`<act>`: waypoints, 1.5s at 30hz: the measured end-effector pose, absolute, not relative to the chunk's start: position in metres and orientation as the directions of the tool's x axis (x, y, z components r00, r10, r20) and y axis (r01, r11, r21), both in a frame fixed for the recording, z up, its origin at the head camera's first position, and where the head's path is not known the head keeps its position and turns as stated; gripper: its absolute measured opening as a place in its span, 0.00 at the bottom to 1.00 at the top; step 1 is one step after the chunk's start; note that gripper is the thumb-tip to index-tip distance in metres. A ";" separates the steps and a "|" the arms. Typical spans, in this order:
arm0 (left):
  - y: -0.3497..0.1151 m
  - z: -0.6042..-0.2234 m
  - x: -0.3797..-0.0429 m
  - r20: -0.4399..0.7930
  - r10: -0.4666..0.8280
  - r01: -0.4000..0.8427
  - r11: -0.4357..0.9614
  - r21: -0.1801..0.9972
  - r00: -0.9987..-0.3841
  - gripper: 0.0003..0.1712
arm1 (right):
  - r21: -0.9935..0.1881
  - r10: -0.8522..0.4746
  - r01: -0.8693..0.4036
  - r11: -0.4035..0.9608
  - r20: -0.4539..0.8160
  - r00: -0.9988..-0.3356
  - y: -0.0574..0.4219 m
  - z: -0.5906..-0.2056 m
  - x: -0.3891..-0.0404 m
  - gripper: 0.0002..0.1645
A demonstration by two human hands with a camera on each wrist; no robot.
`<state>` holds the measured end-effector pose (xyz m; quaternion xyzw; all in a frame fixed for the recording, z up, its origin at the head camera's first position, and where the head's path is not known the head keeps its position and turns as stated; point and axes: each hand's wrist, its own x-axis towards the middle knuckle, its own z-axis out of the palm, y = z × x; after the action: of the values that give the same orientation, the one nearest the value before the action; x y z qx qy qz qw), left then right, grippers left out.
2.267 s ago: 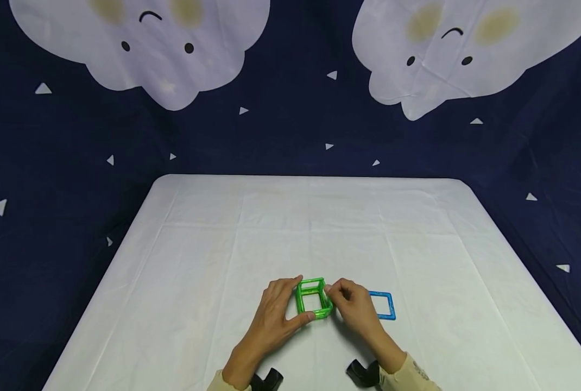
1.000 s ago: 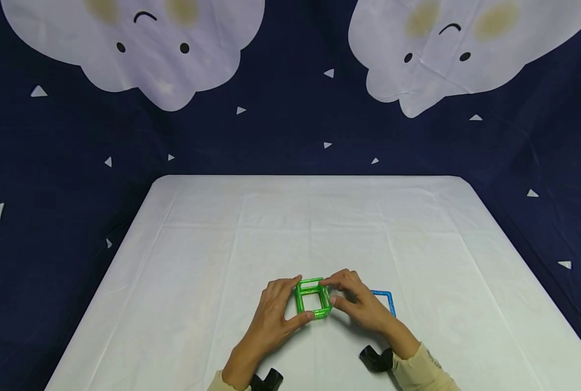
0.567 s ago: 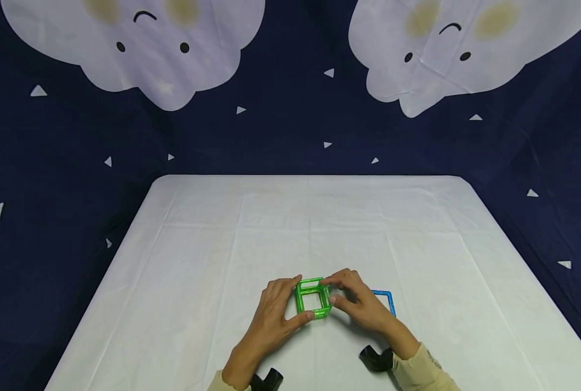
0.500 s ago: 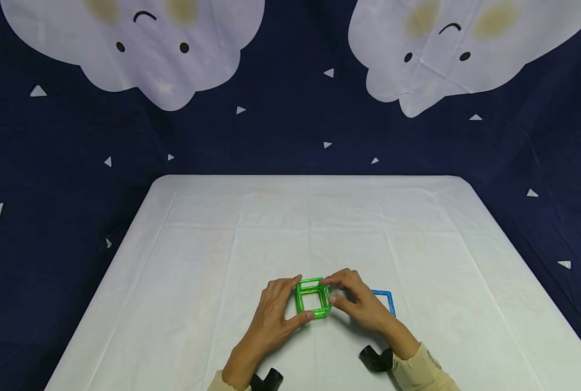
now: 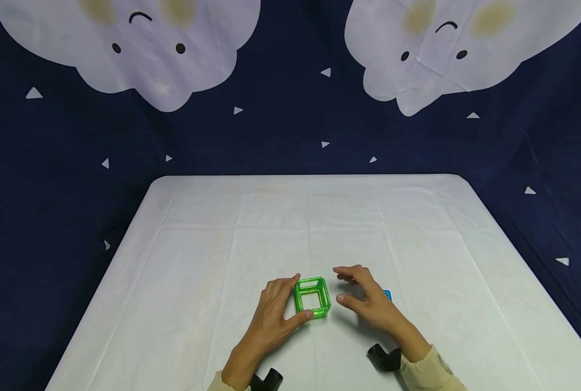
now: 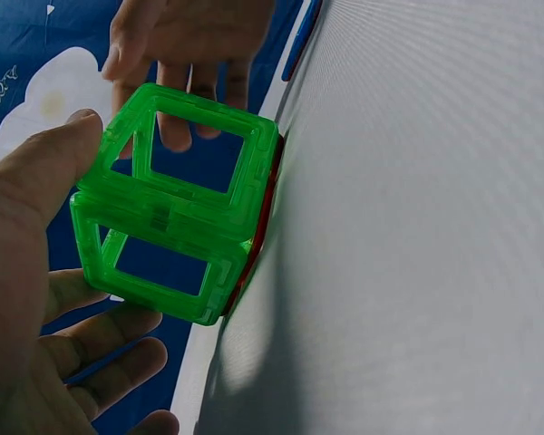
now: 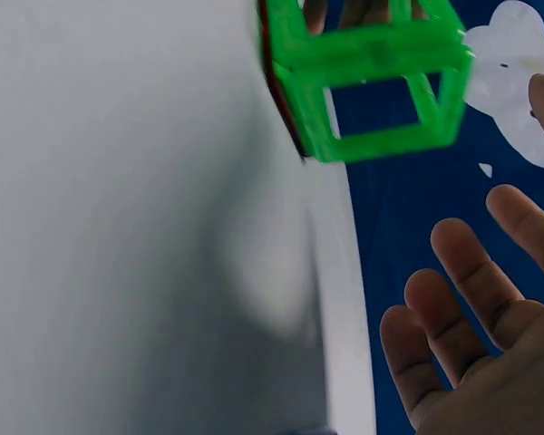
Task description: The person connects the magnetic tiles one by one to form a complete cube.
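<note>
On the white table, my left hand (image 5: 273,309) grips a green open-framed cube (image 5: 321,313) of magnetic tiles. Its thumb lies along the near side and a finger reaches the far side. The left wrist view shows a thin red tile (image 6: 270,195) under the cube (image 6: 172,201), against the table. To the right, my right hand (image 5: 371,301) is apart from the cube, fingers spread from the thumb and holding nothing. Behind that hand a blue square tile (image 5: 387,295) lies on the table, mostly hidden.
A white cloth covers the table (image 5: 222,239). Behind it hangs a dark blue curtain (image 5: 290,130) with white clouds and small triangles. Black wrist mounts (image 5: 384,358) sit below both hands.
My right hand first touched the cube's right side; it has let go and drawn away to the right, covering more of the blue tile. The left hand keeps its hold.
</note>
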<state>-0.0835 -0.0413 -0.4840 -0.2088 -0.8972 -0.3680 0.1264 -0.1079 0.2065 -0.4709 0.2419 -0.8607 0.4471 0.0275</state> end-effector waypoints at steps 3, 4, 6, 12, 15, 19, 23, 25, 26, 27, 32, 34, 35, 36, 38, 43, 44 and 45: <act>-0.041 -0.485 -0.084 0.395 0.282 0.478 0.643 0.599 -0.874 0.44 | -0.728 -0.370 -0.439 0.526 0.268 -0.889 0.217 -0.468 -0.105 0.34; -0.041 -0.485 -0.084 0.396 0.283 0.479 0.642 0.598 -0.874 0.44 | -0.713 -0.363 -0.441 0.546 0.273 -0.891 0.221 -0.467 -0.104 0.34; -0.040 -0.485 -0.084 0.394 0.285 0.479 0.637 0.604 -0.874 0.45 | -0.680 -0.340 -0.434 0.590 0.278 -0.898 0.229 -0.466 -0.101 0.36; -0.040 -0.484 -0.084 0.374 0.290 0.470 0.633 0.615 -0.881 0.45 | -0.582 -0.280 -0.382 0.718 0.261 -0.924 0.253 -0.465 -0.091 0.42; -0.040 -0.483 -0.084 0.379 0.295 0.477 0.635 0.608 -0.877 0.43 | -0.555 -0.271 -0.382 0.739 0.275 -0.923 0.263 -0.468 -0.087 0.43; -0.041 -0.482 -0.084 0.397 0.298 0.491 0.635 0.597 -0.868 0.42 | -0.542 -0.263 -0.385 0.747 0.291 -0.920 0.273 -0.471 -0.085 0.43; -0.040 -0.482 -0.085 0.391 0.301 0.489 0.628 0.605 -0.870 0.42 | -0.497 -0.254 -0.376 0.782 0.297 -0.921 0.281 -0.474 -0.083 0.44; -0.040 -0.482 -0.085 0.389 0.303 0.490 0.624 0.609 -0.870 0.42 | -0.467 -0.253 -0.372 0.803 0.298 -0.920 0.284 -0.475 -0.083 0.45; -0.039 -0.482 -0.085 0.386 0.305 0.489 0.623 0.611 -0.871 0.42 | -0.453 -0.253 -0.369 0.812 0.297 -0.921 0.285 -0.476 -0.082 0.45; -0.039 -0.482 -0.086 0.384 0.309 0.490 0.621 0.612 -0.870 0.42 | -0.440 -0.254 -0.366 0.820 0.293 -0.922 0.287 -0.476 -0.082 0.46; -0.040 -0.480 -0.088 0.363 0.336 0.495 0.614 0.615 -0.869 0.43 | -0.401 -0.268 -0.349 0.847 0.244 -0.932 0.290 -0.477 -0.080 0.48; -0.040 -0.480 -0.090 0.364 0.349 0.504 0.614 0.608 -0.864 0.42 | -0.398 -0.267 -0.333 0.855 0.213 -0.940 0.291 -0.477 -0.080 0.49; -0.040 -0.480 -0.091 0.365 0.355 0.509 0.613 0.604 -0.861 0.42 | -0.395 -0.267 -0.327 0.858 0.201 -0.943 0.292 -0.478 -0.079 0.49; -0.040 -0.480 -0.092 0.366 0.362 0.515 0.614 0.598 -0.857 0.42 | -0.396 -0.266 -0.322 0.860 0.190 -0.945 0.292 -0.478 -0.079 0.49; -0.040 -0.479 -0.093 0.370 0.373 0.525 0.610 0.593 -0.851 0.42 | -0.394 -0.267 -0.319 0.862 0.181 -0.947 0.293 -0.478 -0.079 0.49; -0.039 -0.478 -0.097 0.353 0.397 0.531 0.604 0.594 -0.847 0.41 | -0.382 -0.278 -0.328 0.864 0.181 -0.943 0.296 -0.480 -0.078 0.47; -0.039 -0.477 -0.098 0.345 0.401 0.528 0.602 0.599 -0.849 0.41 | -0.379 -0.279 -0.328 0.865 0.179 -0.943 0.296 -0.480 -0.078 0.47; -0.039 -0.477 -0.098 0.335 0.404 0.523 0.601 0.605 -0.851 0.41 | -0.378 -0.280 -0.327 0.866 0.176 -0.944 0.297 -0.480 -0.078 0.46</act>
<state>-0.0983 -0.0387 -0.4767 -0.2601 -0.8908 -0.3633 0.0822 -0.0780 0.2968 -0.4799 0.1572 -0.9643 0.2052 0.0576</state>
